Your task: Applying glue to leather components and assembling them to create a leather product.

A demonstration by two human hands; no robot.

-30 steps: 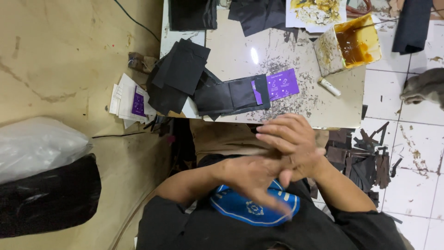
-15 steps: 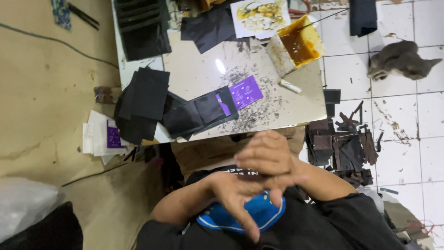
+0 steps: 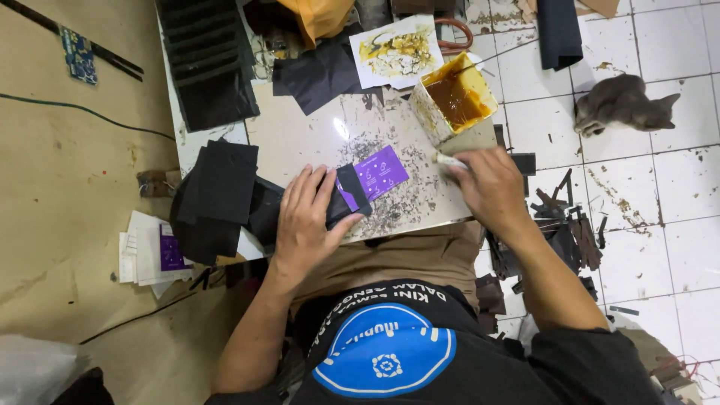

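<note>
Black wallet piece [image 3: 346,196] sits flat on the small work slab [image 3: 300,135], pinned under the left hand [image 3: 307,217] – palm pressed down on it, fingers spread, not curled around anything. Just past those fingertips a purple card [image 3: 381,172] pokes out from the piece. Right hand [image 3: 491,187] is clenched on a small whitish brush handle [image 3: 448,160], right beside the open glue tin [image 3: 457,96] of brown stuff. Stacked black leather pieces [image 3: 217,187] lie just outside the left hand – grey kitten [image 3: 622,101] on the tiles.
</note>
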